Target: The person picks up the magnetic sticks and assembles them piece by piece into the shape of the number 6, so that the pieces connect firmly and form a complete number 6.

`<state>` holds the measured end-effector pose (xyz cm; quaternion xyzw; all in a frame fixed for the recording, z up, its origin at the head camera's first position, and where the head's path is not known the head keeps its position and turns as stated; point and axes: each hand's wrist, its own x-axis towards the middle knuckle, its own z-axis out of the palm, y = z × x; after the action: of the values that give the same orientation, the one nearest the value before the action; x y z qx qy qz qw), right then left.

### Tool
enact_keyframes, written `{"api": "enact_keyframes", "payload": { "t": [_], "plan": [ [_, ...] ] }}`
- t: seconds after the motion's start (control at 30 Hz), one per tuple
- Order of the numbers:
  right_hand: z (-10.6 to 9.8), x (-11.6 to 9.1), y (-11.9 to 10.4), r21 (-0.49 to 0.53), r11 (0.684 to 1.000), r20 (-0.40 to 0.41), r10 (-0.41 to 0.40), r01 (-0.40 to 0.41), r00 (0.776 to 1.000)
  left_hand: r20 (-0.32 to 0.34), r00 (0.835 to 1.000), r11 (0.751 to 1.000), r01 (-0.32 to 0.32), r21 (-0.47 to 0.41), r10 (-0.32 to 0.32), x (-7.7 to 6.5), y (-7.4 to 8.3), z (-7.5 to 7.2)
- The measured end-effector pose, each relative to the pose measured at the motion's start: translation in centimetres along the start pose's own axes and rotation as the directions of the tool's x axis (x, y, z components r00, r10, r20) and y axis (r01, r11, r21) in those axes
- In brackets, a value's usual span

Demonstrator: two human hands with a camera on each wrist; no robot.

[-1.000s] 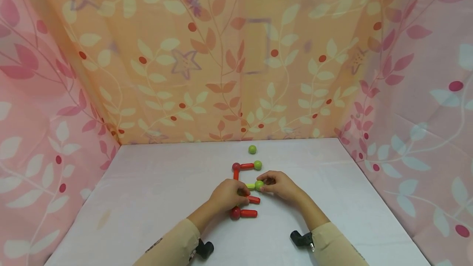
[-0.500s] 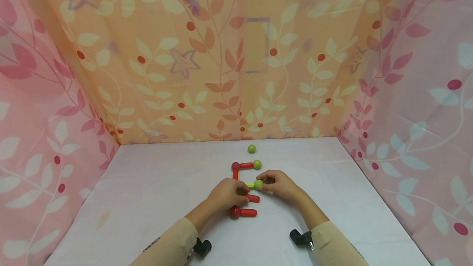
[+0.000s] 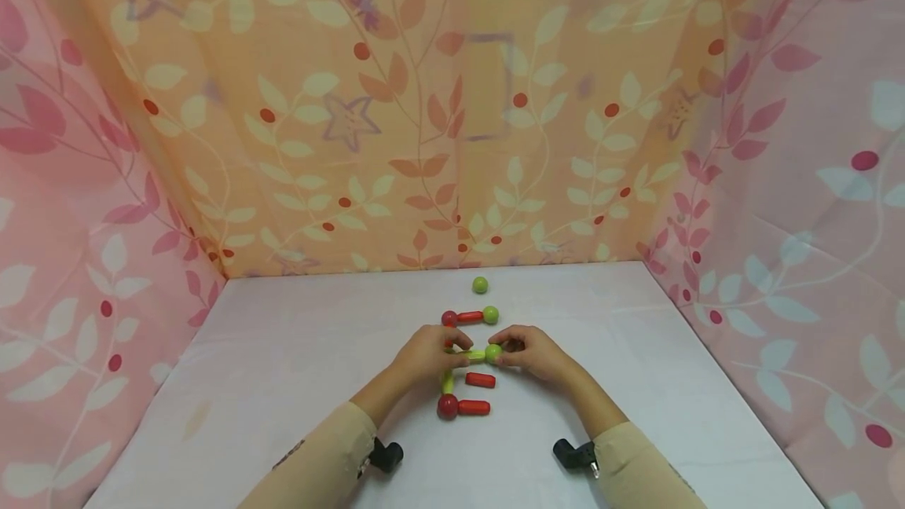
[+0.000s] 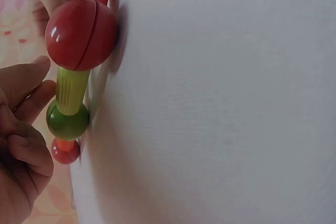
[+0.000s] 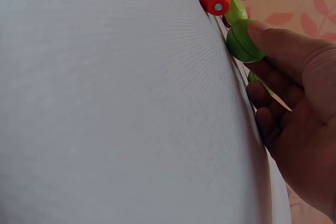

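Note:
Magnetic balls and rods lie joined in an E-like figure on the white table. My right hand (image 3: 533,352) pinches the light green ball (image 3: 493,353) at the right end of the middle green rod (image 3: 476,356); the right wrist view shows the thumb on this ball. My left hand (image 3: 424,356) hovers over the left side of the figure, fingers apart and loosely bent. In the left wrist view its fingers are beside a green rod (image 4: 72,90) and a dark green ball (image 4: 68,121), gripping nothing visible. A near red ball (image 3: 448,406) joins a red rod (image 3: 474,408).
A loose red rod (image 3: 481,379) lies between the middle and near arms. The far arm has a red ball (image 3: 449,319), a red rod (image 3: 470,318) and a green ball (image 3: 491,315). Behind it sits a single green ball (image 3: 480,285). Patterned cloth walls (image 3: 452,140) enclose the table (image 3: 297,352).
My left hand has shifted away from me and its fingers have spread, uncovering the near green rod and the loose red rod. The right hand keeps its pinch on the green ball.

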<state>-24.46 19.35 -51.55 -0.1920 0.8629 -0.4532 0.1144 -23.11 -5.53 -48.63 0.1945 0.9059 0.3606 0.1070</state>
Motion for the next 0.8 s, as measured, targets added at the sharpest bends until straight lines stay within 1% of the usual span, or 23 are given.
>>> {"api": "enact_keyframes", "payload": {
  "t": [0.13,0.3,0.37,0.6,0.8],
  "plan": [
    [0.1,0.0,-0.1,0.001,1.000,-0.002,0.007,-0.007,1.000,-0.004,1.000,1.000,0.003,-0.011,-0.003,0.5,-0.6,0.1],
    [-0.1,0.1,0.1,0.004,1.000,0.003,0.016,-0.016,1.000,0.011,1.000,0.999,0.015,-0.034,-0.015,1.0,-0.9,0.3],
    [-0.1,0.1,0.1,0.007,1.000,0.006,0.018,-0.018,1.000,0.015,1.000,0.999,0.018,-0.028,-0.018,1.1,-1.1,0.4],
    [-0.1,0.0,-0.1,-0.007,1.000,0.012,0.014,-0.014,1.000,0.028,1.000,1.000,-0.005,-0.013,0.005,1.5,-1.6,0.6],
    [-0.1,0.0,-0.2,-0.015,1.000,0.005,0.020,-0.020,1.000,0.031,1.000,1.000,0.000,-0.011,0.000,1.6,-1.8,0.7]
  ]
}}
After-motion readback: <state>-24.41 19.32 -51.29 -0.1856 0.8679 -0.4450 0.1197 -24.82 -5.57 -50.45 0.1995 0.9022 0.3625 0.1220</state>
